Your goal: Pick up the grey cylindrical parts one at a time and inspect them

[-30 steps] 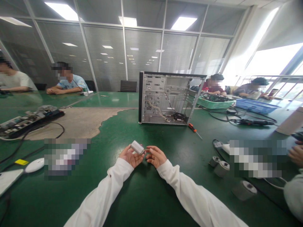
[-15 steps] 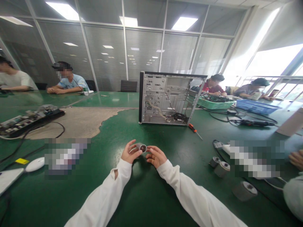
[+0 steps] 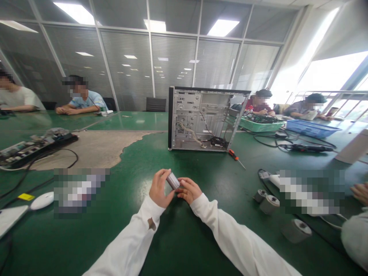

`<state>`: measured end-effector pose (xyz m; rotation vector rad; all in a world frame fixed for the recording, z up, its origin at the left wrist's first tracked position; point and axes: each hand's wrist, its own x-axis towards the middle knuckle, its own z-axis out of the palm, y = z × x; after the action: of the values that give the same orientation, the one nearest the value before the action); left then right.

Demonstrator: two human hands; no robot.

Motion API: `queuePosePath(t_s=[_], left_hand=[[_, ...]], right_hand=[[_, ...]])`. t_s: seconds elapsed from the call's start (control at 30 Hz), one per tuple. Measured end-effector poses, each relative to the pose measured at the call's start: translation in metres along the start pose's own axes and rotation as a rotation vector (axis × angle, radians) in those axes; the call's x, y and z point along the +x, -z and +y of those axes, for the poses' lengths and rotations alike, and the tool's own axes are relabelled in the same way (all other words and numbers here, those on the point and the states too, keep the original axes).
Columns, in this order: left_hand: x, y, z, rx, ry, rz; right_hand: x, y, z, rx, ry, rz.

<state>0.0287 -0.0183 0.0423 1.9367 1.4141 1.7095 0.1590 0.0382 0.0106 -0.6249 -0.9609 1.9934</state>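
Observation:
My left hand (image 3: 160, 188) is closed round a short grey metal cylinder (image 3: 173, 180), with the fingers behind its upper end and the thumb below. The cylinder is tilted, its ribbed side towards me, and its end opening is turned from view. My right hand (image 3: 190, 190) is closed too, its curled fingertips touching the cylinder's lower right end. Both hands are just above the green table (image 3: 135, 226). Similar cylinders stand to the right: a small one (image 3: 261, 196), a wider one (image 3: 270, 204) and a larger one (image 3: 297, 231) nearer to me.
An open computer case (image 3: 198, 119) stands ahead, a screwdriver (image 3: 236, 158) by its corner. Behind right are a green basket (image 3: 261, 125) of cables and a blue basket (image 3: 313, 129). A circuit board (image 3: 37, 147) and a white mouse (image 3: 42, 200) lie left. Co-workers sit around.
The cylinder has been turned in my left hand: its open end faced me before, and now its side shows. My left wrist has rolled, while my right hand has barely moved.

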Motion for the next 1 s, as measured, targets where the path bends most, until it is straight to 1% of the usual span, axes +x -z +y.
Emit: queuePosePath(t_s=[0.07,0.13,0.3,0.33,0.4,0.47,0.57,0.67,0.8,0.9,1.0], left_hand=[[-0.001,0.002,-0.005,0.065,-0.068,-0.016],[-0.002,0.002,-0.012,0.139,-0.153,-0.058],[-0.002,0.0,-0.023,0.442,-0.518,-0.185],[-0.002,-0.001,-0.023,0.494,-0.567,-0.215],[-0.002,-0.002,-0.022,0.551,-0.613,-0.267],[-0.003,-0.004,-0.02,0.558,-0.617,-0.298],[-0.005,-0.008,-0.017,0.504,-0.578,-0.311],[-0.008,-0.009,-0.014,0.409,-0.531,-0.287],[-0.008,-0.008,-0.01,0.324,-0.413,-0.264],[-0.008,-0.007,-0.01,0.311,-0.335,-0.209],[-0.008,-0.007,-0.014,0.336,-0.298,-0.189]], right_hand=[[0.0,0.0,-0.001,-0.013,-0.006,-0.006],[0.0,-0.001,-0.001,-0.024,-0.013,-0.013],[-0.002,-0.001,0.0,-0.02,-0.032,-0.017],[-0.002,-0.001,0.0,-0.012,-0.032,-0.013],[-0.003,-0.001,0.001,0.003,-0.03,-0.003],[-0.003,-0.002,0.001,0.01,-0.027,0.009],[-0.002,-0.002,0.002,0.013,-0.026,0.042],[0.0,-0.002,0.002,0.006,-0.019,0.063],[0.0,-0.001,0.002,-0.013,-0.004,0.034],[-0.001,0.0,0.002,-0.036,0.008,0.017],[0.0,0.0,0.005,-0.071,0.041,0.003]])
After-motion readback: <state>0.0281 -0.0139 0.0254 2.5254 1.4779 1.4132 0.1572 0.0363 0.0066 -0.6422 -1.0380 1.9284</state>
